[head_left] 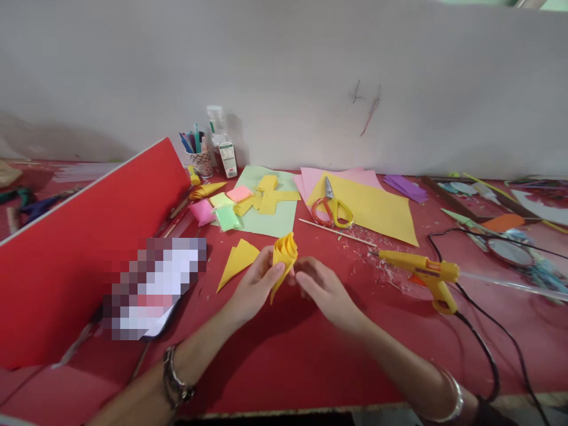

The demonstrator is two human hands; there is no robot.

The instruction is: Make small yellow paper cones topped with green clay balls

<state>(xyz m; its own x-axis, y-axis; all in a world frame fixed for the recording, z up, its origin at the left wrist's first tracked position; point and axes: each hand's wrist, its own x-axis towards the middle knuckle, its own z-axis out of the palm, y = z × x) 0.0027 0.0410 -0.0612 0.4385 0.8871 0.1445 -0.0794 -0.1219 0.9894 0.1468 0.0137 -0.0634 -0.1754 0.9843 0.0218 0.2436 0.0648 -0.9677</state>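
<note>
My left hand (257, 281) is closed round a yellow paper flower (284, 251), thumb in front. Its layers are rolled in a spiral at the top and taper to a point below. My right hand (326, 287) is just to the right of the flower, fingers loosely curled and apart; whether the fingertips touch the paper is hard to see. Behind my left hand lies a folded yellow paper piece (237, 260), flat on the red table (275, 367).
A yellow glue gun (419, 266) with a black cord lies right. Scissors (331, 207) rest on yellow paper (381, 207), a thin stick (337, 232) before them. On the left are a blurred phone (164, 290) and a slanted red board (97, 248); a bottle (222, 142) stands behind.
</note>
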